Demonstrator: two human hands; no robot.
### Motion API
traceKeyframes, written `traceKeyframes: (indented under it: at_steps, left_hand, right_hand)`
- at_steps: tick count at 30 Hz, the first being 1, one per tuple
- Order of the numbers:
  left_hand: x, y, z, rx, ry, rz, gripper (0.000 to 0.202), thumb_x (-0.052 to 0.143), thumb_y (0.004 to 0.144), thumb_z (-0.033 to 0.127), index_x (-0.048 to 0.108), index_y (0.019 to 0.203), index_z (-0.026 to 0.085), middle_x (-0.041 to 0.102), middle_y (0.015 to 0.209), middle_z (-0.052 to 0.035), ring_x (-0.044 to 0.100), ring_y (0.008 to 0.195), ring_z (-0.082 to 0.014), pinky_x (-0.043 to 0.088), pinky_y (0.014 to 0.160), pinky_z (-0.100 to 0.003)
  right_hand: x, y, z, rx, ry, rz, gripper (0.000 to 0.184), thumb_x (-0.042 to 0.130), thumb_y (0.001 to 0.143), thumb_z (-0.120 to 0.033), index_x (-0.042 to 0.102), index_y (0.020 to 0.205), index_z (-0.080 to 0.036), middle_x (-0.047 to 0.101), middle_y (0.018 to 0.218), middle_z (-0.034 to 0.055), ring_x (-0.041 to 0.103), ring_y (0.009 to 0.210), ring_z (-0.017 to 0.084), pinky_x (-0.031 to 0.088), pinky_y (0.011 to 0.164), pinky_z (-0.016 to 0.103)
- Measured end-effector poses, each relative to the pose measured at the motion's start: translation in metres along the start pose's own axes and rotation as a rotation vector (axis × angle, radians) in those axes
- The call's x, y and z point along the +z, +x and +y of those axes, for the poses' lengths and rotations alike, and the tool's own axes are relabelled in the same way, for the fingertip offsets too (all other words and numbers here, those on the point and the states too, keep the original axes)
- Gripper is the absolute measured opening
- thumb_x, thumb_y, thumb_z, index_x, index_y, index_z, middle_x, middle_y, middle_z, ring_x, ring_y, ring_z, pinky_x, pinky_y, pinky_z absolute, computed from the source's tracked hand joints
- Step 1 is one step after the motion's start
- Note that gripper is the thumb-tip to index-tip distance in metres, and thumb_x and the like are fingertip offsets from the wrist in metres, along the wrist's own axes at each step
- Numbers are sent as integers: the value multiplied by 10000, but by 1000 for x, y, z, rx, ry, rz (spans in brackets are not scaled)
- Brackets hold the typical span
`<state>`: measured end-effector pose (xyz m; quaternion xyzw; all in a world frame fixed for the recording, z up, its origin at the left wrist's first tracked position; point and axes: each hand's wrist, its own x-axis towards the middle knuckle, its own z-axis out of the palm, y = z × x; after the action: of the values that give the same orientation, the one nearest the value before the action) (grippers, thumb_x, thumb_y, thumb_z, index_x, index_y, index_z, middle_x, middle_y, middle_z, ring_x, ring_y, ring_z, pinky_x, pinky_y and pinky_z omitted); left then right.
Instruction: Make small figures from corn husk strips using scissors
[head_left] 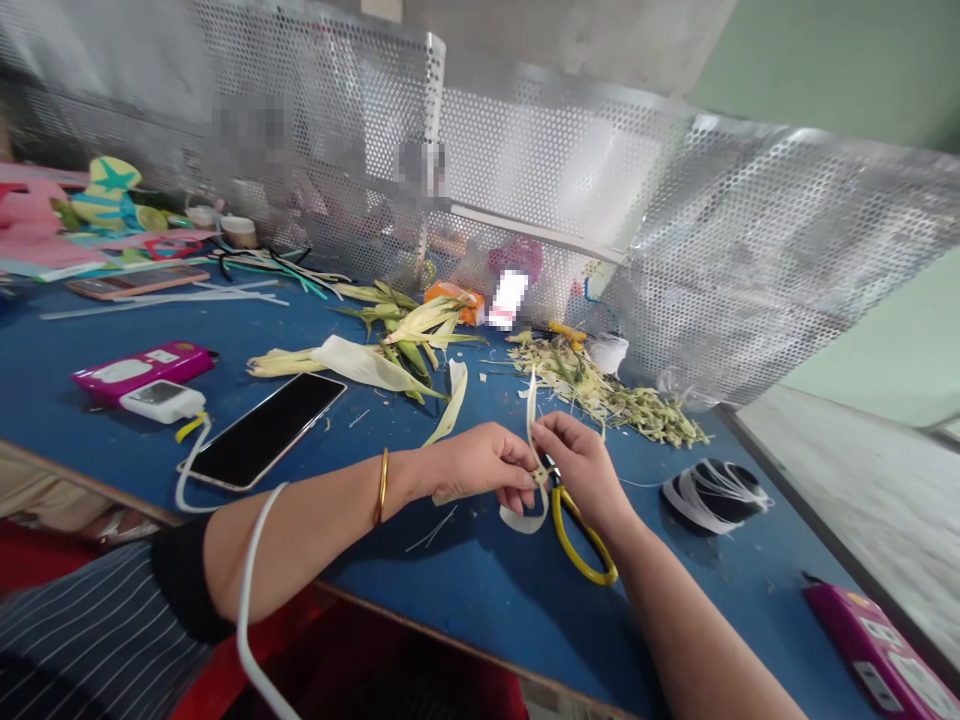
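Both hands meet over the blue table, near its front. My left hand (491,462) pinches a pale corn husk strip (525,518) that curls below its fingers and rises above them. My right hand (577,455) is closed on the same strip from the other side, close to where it seems knotted or crossed. Under my right hand lie scissors with a yellow handle (585,550); their blades are mostly hidden. Corn husks (375,365) lie beyond my left hand, and another husk piece (452,400) is just ahead of it.
Husk scraps (600,385) are heaped toward the back right. A spool of white cord (716,495) stands at right, a purple device (877,645) near the right edge. At left are a phone (266,430) and a purple power bank (146,370). Perforated metal panel (540,160) borders the back.
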<state>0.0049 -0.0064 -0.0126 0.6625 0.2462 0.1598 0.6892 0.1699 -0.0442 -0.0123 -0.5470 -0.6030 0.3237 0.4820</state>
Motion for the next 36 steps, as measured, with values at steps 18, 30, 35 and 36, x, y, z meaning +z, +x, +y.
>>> traceKeyframes:
  at_steps: [18,30,35,36]
  left_hand:
    - [2,4,3,-199,-271,158,199,677,734,337,646,685,147,631,557,-9,579,491,-128,483,524,-258]
    - [0,-2,9,-140,-295,211,314,768,663,422,706,789,142,677,677,-20,600,538,-120,471,568,-253]
    - [-5,3,3,-195,-375,166,425,711,715,532,724,830,123,690,699,-54,614,553,-131,490,563,-261]
    - [-4,3,2,-188,-375,155,414,718,714,518,726,834,122,692,703,-58,610,554,-128,490,567,-260]
  right_hand:
    - [-4,-2,4,-225,-335,43,197,505,914,-371,573,1003,-210,461,586,-64,455,530,132,352,537,248]
    - [-10,-2,2,-252,-416,155,173,484,924,-368,574,954,-223,528,626,-43,483,547,135,367,536,242]
    - [-8,-2,3,-265,-439,126,197,482,919,-380,592,951,-219,557,616,-33,498,541,142,370,528,245]
    - [-8,-2,3,-261,-440,120,195,489,914,-379,593,948,-218,555,610,-36,494,535,141,367,525,245]
